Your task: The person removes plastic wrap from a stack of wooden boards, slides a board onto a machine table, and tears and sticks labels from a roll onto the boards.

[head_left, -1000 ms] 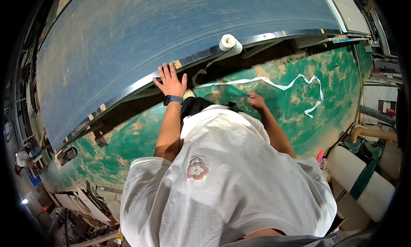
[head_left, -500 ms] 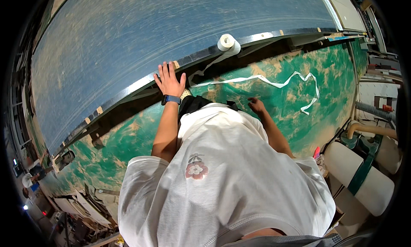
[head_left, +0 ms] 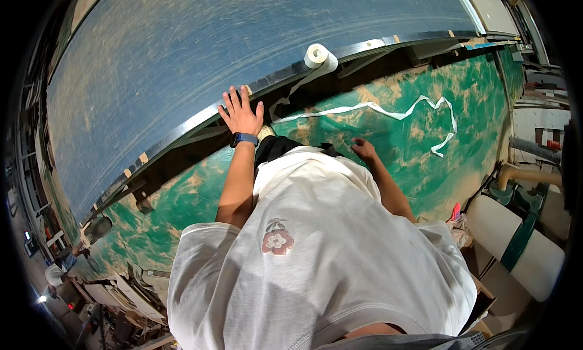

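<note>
While the person leans forward over the work, the left hand (head_left: 241, 112) lies flat with fingers spread, palm pressed on the dark metal edge (head_left: 182, 130) of a large blue-grey panel (head_left: 212, 52) that fills the upper part of the view. A dark wristband (head_left: 244, 139) sits on that wrist. The right hand (head_left: 363, 148) is lower and to the right, down near the green mottled surface (head_left: 401, 143) under the panel; its fingers look curled, but whether they pinch anything cannot be told from this angle. A roll of white tape (head_left: 316, 56) rests on the panel's edge, up and to the right of the left hand and apart from it. From the roll a loose white tape strip (head_left: 388, 111) hangs down, then runs right in a wavy line across the green surface, ending in a loop and a dangling tail. The strip passes just above the right hand; contact is unclear. Small tan tape patches (head_left: 141, 159) sit along the metal edge to the left. The person's white shirt (head_left: 316, 253) covers the lower middle of the view. At far right stands a white cylinder with a green band (head_left: 516, 247).
</note>
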`<state>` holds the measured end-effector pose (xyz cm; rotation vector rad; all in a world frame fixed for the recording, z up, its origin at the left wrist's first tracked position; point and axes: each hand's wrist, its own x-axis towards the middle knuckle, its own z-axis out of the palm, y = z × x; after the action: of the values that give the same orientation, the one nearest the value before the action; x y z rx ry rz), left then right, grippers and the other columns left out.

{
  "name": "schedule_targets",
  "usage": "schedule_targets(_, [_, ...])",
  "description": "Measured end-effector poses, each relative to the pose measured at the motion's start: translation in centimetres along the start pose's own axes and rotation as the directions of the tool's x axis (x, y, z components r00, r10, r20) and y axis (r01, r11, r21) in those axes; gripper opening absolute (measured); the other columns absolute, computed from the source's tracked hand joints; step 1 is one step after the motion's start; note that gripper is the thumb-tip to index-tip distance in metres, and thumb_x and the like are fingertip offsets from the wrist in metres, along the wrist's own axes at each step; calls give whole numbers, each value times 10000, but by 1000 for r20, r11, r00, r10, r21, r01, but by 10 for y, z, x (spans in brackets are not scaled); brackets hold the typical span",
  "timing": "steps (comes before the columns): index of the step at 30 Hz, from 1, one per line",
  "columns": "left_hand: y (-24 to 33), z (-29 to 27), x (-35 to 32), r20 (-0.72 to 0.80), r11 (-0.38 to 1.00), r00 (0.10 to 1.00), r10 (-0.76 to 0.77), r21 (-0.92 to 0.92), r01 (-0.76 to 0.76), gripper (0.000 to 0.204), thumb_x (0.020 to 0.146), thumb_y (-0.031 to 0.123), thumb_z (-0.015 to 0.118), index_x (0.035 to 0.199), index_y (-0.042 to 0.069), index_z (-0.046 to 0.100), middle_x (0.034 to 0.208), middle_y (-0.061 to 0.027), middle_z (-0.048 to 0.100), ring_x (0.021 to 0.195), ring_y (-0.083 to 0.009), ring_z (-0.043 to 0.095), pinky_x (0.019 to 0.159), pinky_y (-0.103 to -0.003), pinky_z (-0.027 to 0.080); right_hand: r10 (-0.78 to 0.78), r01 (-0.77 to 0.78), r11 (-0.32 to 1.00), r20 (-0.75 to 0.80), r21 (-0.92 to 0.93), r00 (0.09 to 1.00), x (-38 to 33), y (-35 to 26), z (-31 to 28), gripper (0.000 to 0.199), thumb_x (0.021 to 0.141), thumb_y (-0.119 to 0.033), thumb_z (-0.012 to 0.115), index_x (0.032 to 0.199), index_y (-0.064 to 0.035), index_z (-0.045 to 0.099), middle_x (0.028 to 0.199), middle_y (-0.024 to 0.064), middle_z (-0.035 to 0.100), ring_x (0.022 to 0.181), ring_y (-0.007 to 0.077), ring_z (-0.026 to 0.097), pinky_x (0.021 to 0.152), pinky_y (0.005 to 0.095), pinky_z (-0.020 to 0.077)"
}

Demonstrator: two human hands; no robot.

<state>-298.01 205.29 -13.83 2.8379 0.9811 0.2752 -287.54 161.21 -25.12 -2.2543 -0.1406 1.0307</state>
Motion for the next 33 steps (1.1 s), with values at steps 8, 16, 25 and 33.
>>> schedule_targets(8, [3, -3, -1, -3, 1000, 1000, 2, 23, -2, 683, 851, 489, 528, 1455, 234, 335, 1536, -120, 227, 1423, -333, 164, 1120, -570, 83, -14, 13, 998, -14, -68, 1000, 6, 16, 4, 416, 799, -214, 580, 1160, -7, 573, 815, 90, 643, 722, 155, 588, 661, 296, 468])
schedule_targets(16, [-4, 1, -1, -55, 996, 997, -47, -80, 42, 737, 841, 467, 547, 1463, 155, 306, 1531, -122, 238, 1421, -328, 171, 1126, -553, 92, 28, -28, 1000, -26, 7, 999, 4, 19, 4, 389, 792, -182, 598, 1147, -22, 586, 796, 75, 636, 697, 144, 577, 638, 284, 458])
schedule_targets(25, [3, 1, -4, -20, 997, 997, -71, 8, 71, 742, 837, 474, 547, 1460, 148, 310, 1538, -118, 224, 1427, -329, 152, 1126, -562, 78, 43, -43, 999, -40, -11, 998, -1, 22, 4, 381, 794, -181, 600, 1144, -30, 585, 796, 84, 647, 692, 156, 586, 634, 291, 458])
schedule_targets(33, [3, 4, -3, -27, 997, 996, -80, 15, 80, 736, 835, 471, 550, 1465, 173, 312, 1541, -117, 218, 1428, -330, 147, 1124, -574, 57, 11, -11, 1000, -23, 9, 1000, -3, 24, 7, 358, 808, -152, 591, 1142, -25, 575, 825, 77, 648, 715, 156, 589, 655, 292, 467])
